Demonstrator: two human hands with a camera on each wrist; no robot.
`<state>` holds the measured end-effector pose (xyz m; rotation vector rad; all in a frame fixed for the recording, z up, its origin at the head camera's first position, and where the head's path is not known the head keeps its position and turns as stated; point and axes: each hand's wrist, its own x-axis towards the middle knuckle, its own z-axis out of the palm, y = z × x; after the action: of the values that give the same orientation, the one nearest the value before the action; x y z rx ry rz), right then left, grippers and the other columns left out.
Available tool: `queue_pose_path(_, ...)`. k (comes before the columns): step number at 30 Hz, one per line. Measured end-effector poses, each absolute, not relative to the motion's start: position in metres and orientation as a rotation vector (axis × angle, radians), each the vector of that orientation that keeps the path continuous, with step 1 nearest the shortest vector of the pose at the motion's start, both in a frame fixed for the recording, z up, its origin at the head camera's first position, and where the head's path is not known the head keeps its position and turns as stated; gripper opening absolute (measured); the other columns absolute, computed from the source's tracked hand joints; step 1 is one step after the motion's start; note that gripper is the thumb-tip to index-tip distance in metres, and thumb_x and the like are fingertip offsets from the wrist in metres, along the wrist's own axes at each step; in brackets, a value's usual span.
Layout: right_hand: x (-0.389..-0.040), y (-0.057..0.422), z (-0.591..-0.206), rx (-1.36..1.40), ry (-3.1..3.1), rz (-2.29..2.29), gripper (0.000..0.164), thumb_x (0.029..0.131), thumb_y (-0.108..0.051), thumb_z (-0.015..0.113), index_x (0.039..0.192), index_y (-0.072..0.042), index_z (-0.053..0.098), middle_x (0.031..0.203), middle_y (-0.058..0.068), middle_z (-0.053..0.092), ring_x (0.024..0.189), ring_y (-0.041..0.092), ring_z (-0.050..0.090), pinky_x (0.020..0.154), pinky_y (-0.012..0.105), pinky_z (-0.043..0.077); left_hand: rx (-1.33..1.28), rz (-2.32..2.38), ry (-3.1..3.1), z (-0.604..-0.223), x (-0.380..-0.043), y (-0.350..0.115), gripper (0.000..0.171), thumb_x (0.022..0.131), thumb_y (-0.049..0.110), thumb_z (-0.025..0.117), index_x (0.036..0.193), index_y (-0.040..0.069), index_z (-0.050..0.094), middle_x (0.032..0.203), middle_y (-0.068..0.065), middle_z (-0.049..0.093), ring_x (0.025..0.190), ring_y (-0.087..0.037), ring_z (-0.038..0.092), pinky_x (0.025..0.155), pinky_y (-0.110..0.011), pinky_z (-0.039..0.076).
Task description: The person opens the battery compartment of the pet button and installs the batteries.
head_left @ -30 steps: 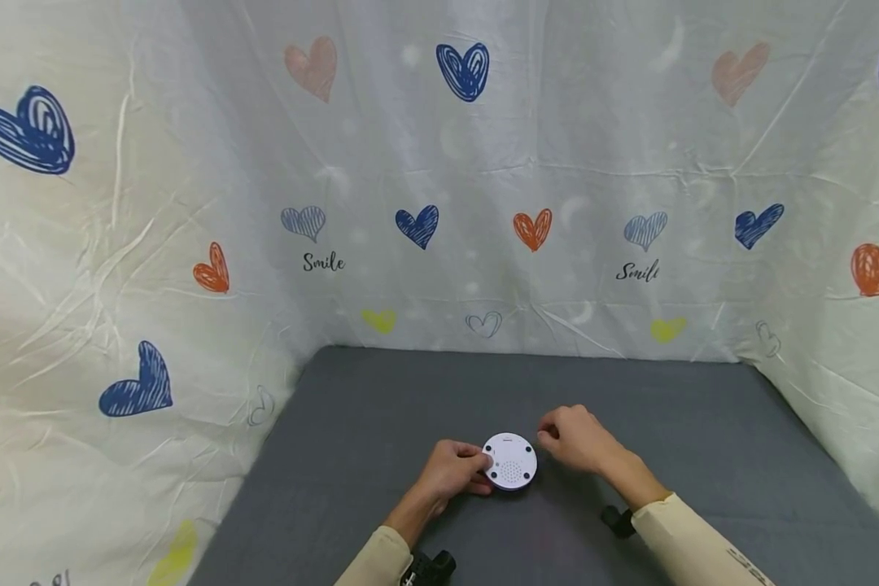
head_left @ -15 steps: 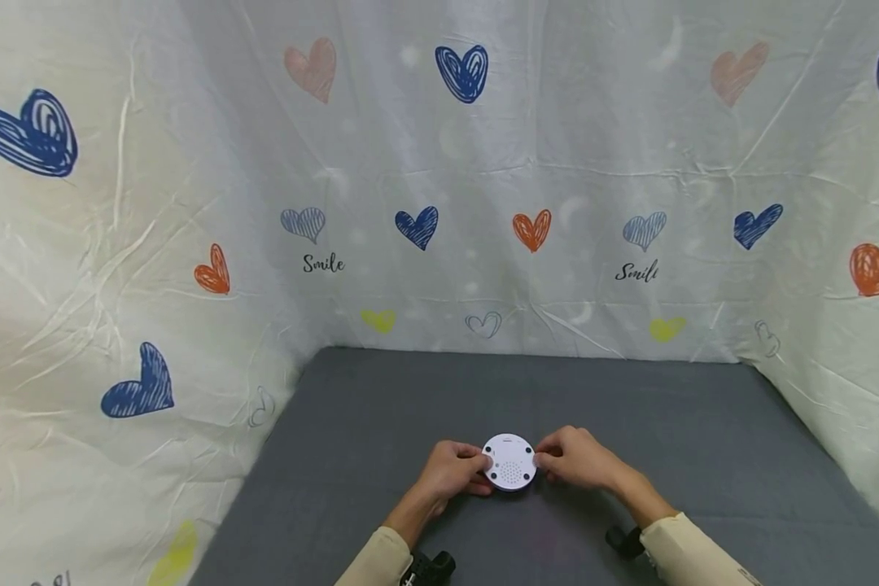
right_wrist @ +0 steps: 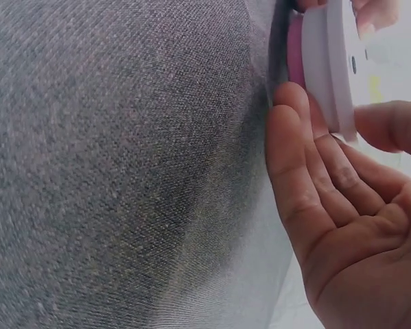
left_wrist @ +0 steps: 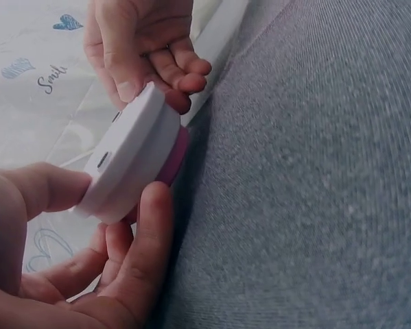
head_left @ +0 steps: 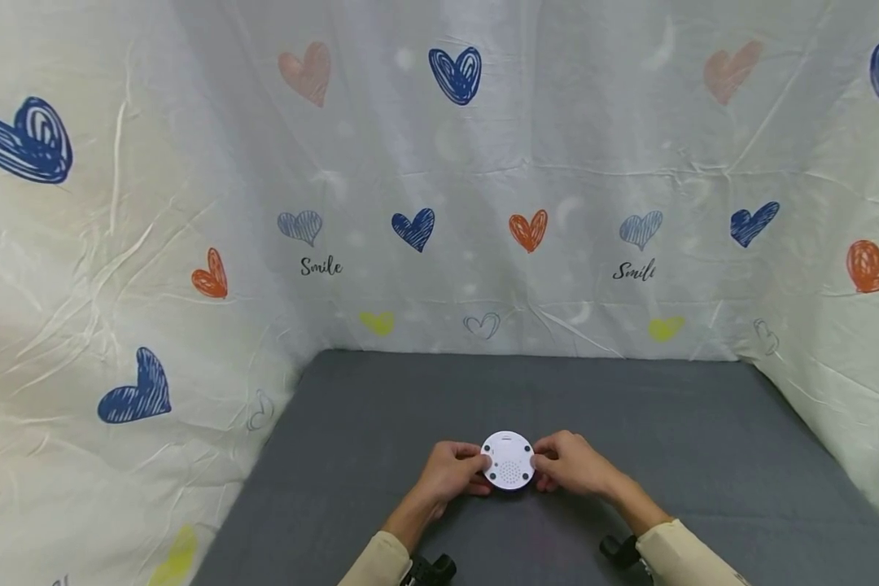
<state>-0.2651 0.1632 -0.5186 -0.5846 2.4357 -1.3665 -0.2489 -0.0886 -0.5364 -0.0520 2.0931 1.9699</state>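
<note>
Between the two hands is a round white device (head_left: 509, 461) with a ring of small holes and several dark round feet on the face turned up. Its side in the left wrist view shows a white body (left_wrist: 133, 161) and a pink layer underneath. My left hand (head_left: 448, 472) pinches its left edge, thumb on the upper face and fingers below. On the opposite edge my right hand (head_left: 573, 464) pinches it too, with the thumb on top and fingers (right_wrist: 308, 164) under the rim. What the pink underside carries is hidden.
A dark grey cloth (head_left: 381, 407) covers the table beneath the hands. White curtains (head_left: 579, 163) printed with hearts enclose it at the back and both sides. Dark wrist cameras (head_left: 432, 570) sit on both forearms.
My right hand has come in from the upper right and taken hold of the device's right edge. The left hand keeps its grip, and the device stays about where it was.
</note>
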Motion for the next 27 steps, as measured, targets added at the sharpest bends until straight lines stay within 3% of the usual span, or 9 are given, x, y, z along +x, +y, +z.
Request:
queue_pose_path(5,-0.267,0.162,-0.518,-0.577,2.418,-1.474,0.021,0.104,-0.006,0.068,0.119,0.009,0.072,0.085,0.013,0.080,0.071,0.023,0.076,0.061,0.037,0.068,-0.074,2.039,2.088,-0.531,-0.249,-0.087,0.035,0.098,0.004,0.073,0.128,-0.012,0.067,0.103,-0.015,0.074,0.074,-0.020,0.078,0.069,-0.037,0.072)
queue_pose_path(9,-0.269,0.160,-0.512,-0.550,2.388,-1.580,0.025,0.104,-0.006,0.068,0.122,0.010,0.071,0.090,0.017,0.081,0.076,0.027,0.078,0.065,0.041,0.070,-0.088,2.120,2.066,-0.525,-0.251,-0.085,0.034,0.103,0.015,0.072,0.125,-0.010,0.069,0.104,-0.016,0.074,0.078,-0.023,0.080,0.072,-0.042,0.072)
queue_pose_path(15,-0.270,0.157,-0.502,-0.433,2.350,-1.657,0.032,0.111,-0.022,0.064,0.123,0.006,0.071,0.094,0.015,0.080,0.082,0.027,0.080,0.071,0.040,0.072,-0.113,2.168,2.033,-0.518,-0.256,-0.086,0.043,0.110,0.032,0.067,0.124,-0.008,0.070,0.100,-0.012,0.075,0.078,-0.023,0.079,0.073,-0.044,0.073)
queue_pose_path(21,-0.267,0.157,-0.499,-0.405,2.394,-1.640,0.031,0.111,-0.027,0.067,0.122,0.002,0.072,0.101,0.014,0.081,0.088,0.028,0.081,0.079,0.042,0.072,-0.049,2.135,2.112,-0.514,-0.256,-0.088,0.031,0.107,0.024,0.072,0.115,-0.006,0.071,0.111,-0.013,0.073,0.089,-0.020,0.077,0.081,-0.045,0.072)
queue_pose_path(27,-0.269,0.160,-0.497,-0.441,2.425,-1.629,0.029,0.106,-0.026,0.075,0.122,-0.001,0.073,0.110,0.014,0.081,0.096,0.032,0.081,0.088,0.048,0.071,0.072,2.076,2.218,-0.510,-0.257,-0.096,0.025,0.101,0.017,0.078,0.115,-0.004,0.073,0.109,-0.011,0.070,0.092,-0.019,0.070,0.089,-0.044,0.070)
